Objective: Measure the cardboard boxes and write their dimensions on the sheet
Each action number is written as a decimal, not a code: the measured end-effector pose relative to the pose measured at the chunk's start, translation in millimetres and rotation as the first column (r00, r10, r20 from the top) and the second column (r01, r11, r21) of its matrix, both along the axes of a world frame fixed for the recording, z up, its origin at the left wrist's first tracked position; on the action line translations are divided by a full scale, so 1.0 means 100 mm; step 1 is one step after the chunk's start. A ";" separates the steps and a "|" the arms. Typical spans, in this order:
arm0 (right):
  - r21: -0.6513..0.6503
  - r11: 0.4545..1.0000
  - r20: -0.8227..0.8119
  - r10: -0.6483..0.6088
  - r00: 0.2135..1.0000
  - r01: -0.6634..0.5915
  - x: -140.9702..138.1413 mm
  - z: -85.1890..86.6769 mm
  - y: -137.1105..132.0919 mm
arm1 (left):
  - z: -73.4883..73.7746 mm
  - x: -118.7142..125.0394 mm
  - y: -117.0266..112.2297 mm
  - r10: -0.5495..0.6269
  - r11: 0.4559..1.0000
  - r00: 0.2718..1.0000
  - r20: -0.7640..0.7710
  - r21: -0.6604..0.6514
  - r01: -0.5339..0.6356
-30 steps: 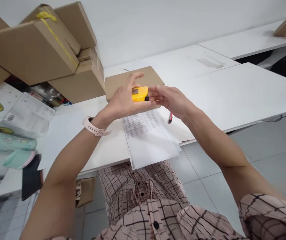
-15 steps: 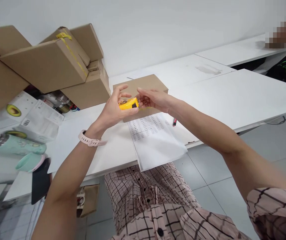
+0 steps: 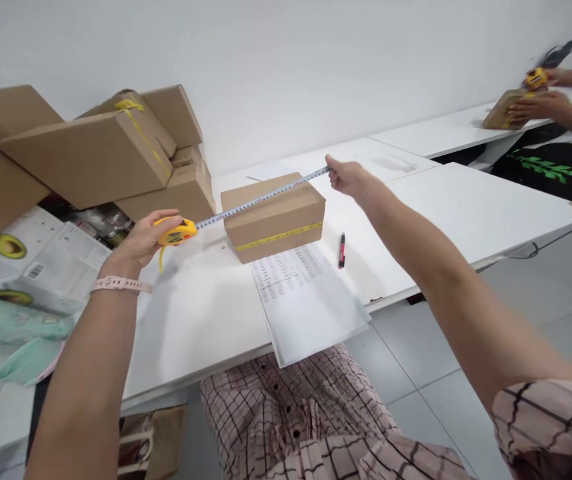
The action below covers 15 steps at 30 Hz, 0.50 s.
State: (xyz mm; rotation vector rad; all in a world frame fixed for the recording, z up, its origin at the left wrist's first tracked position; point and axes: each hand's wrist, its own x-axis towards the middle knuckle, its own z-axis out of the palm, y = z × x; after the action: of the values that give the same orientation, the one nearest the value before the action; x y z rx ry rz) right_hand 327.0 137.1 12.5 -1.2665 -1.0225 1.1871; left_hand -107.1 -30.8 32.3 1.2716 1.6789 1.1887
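Observation:
My left hand (image 3: 143, 241) is closed around the yellow case of a tape measure (image 3: 177, 231), left of a cardboard box (image 3: 276, 212). A yellow strap hangs from the case. The silver blade runs out to the upper right, above the top of the box. My right hand (image 3: 346, 177) pinches the blade's free end beyond the box's right side. Whether the blade touches the box, I cannot tell. Along the box's front runs yellow tape. Printed sheets (image 3: 311, 307) lie partly in front of the box and overhang the table edge.
A red and black pen (image 3: 342, 251) lies right of the sheets. Stacked cardboard boxes (image 3: 91, 157) stand at the left, near a mint bottle (image 3: 16, 321) and a mint cup (image 3: 29, 360). At the far right another person's hands (image 3: 541, 107) hold a yellow tape measure at a small box.
My hands have moved apart, left hand leftward and right hand to the upper right. The tape measure's blade is now drawn out between them.

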 end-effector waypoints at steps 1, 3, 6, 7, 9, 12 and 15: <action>-0.027 1.000 0.031 -0.015 0.999 0.016 -0.04 -0.06 0.02 | 0.00 -0.03 0.03 0.012 1.000 1.000 0.008 -0.021 -0.012; -0.067 0.997 0.085 -0.034 0.996 0.040 -0.15 -0.17 0.03 | 0.00 -0.05 0.08 0.026 0.999 1.000 0.008 -0.041 -0.025; -0.055 0.997 0.166 -0.047 0.985 0.057 -0.32 -0.25 0.04 | 0.03 0.01 0.16 0.033 0.998 0.999 0.012 -0.051 -0.033; -0.050 0.997 0.177 -0.045 0.983 0.054 -0.37 -0.26 0.05 | 0.04 0.04 0.19 0.033 0.998 0.999 0.017 -0.053 -0.033; -0.042 0.998 0.202 -0.032 0.979 0.041 -0.43 -0.25 0.04 | 0.07 0.10 0.27 0.022 0.998 0.999 0.029 -0.059 -0.021; -0.021 1.000 0.234 0.011 0.972 -0.007 -0.42 -0.26 -0.11 | 0.09 0.18 0.40 -0.003 0.998 0.999 0.037 -0.064 0.006; 0.202 0.954 0.263 0.165 0.951 -0.222 -0.28 -0.35 -0.46 | 0.09 0.25 0.54 -0.031 0.997 0.999 0.032 -0.066 0.033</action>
State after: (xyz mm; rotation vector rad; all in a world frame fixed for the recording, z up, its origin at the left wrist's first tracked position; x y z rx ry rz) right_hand 299.1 90.8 -22.7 -1.1648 -1.4517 1.0395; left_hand -82.0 23.5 41.3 1.2290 1.6562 1.1193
